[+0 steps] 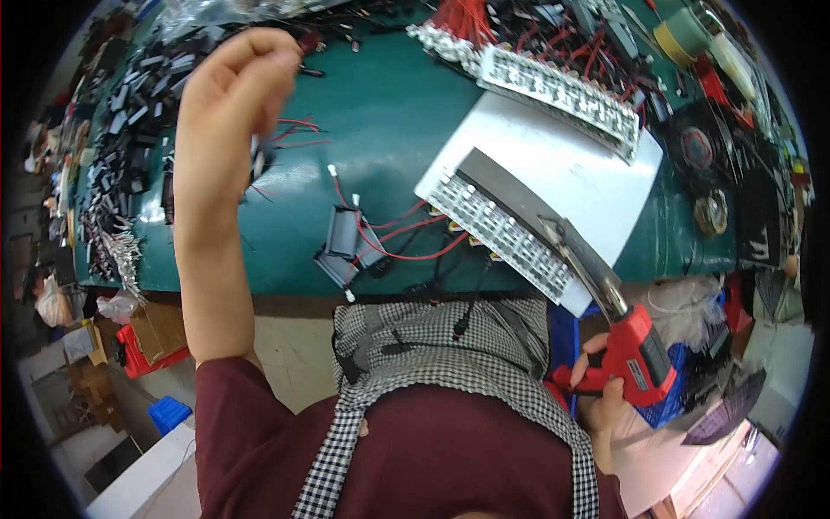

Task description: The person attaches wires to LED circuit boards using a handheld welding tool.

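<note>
Table point(380, 112); red tool point(635, 356) partly hides right hand point(609, 403)

Right of the left hand point(238, 80), a bare green stretch of the bench point(372, 104) is offering room to pass. Heaped black pieces point(138, 95) are crowding the left side, and wired grey cases point(344, 232) are blocking part of the front edge. Toward the right, two studded white boards point(562, 99) and the red tool point(638, 359) are standing in the way.
</note>
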`<state>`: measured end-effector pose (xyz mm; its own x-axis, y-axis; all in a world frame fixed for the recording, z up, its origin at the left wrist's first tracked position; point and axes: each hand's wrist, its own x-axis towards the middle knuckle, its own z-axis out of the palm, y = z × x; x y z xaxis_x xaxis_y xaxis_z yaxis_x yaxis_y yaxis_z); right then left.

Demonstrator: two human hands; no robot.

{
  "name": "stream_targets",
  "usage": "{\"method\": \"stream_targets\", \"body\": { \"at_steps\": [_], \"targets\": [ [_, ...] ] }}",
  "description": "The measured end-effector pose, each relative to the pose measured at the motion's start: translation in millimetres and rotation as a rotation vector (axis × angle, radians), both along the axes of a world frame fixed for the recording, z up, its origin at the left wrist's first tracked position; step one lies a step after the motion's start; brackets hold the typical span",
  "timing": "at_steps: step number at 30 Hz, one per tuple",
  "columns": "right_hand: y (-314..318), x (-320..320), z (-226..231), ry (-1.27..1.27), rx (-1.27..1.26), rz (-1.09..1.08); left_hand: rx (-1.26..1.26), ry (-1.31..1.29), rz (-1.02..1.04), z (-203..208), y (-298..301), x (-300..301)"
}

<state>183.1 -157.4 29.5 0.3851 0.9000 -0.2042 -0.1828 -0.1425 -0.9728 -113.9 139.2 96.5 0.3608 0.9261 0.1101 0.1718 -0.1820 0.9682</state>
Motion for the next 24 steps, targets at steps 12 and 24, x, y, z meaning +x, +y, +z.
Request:
{"method": "stream_targets", "body": {
  "at_steps": [12,24],
  "targets": [
    [-9,9,5,0.154,-0.163,0.181,-0.348,0.169,-0.024,-74,-137,96],
    [-7,12,-3,-0.074,-0.152,0.251,0.065,0.395,0.102,-85,-142,108]
  ]
}}
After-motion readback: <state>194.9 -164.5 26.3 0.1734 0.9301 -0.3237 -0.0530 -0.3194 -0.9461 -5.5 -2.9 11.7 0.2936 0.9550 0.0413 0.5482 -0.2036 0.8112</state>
